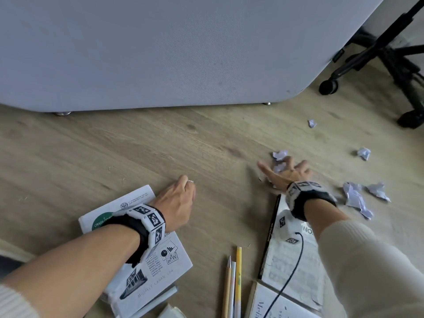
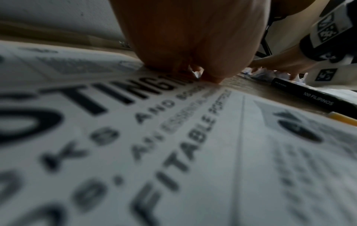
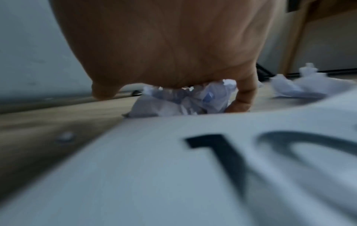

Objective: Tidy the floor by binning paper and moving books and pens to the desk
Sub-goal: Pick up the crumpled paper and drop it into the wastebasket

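Observation:
My left hand [image 1: 182,193] rests curled on the wood floor at the top edge of a white printed book [image 1: 165,260]. In the left wrist view a scrap of crumpled paper [image 2: 197,73] shows between its bent fingers [image 2: 212,73]. My right hand [image 1: 286,171] is spread over crumpled paper [image 1: 280,167] on the floor, thumb held wide to the left. The right wrist view shows that paper [image 3: 183,100] under the palm, with one finger [image 3: 243,99] down beside it. A book with a black spine [image 1: 296,260] lies under my right wrist. Three pens [image 1: 231,283] lie between the books.
More paper balls lie at the right [image 1: 312,123], [image 1: 364,153], [image 1: 354,196], [image 1: 378,191]. Another book [image 1: 270,304] sits at the bottom edge. A grey fabric panel [image 1: 160,53] stands along the far side. A black chair base on castors [image 1: 390,65] is at the upper right.

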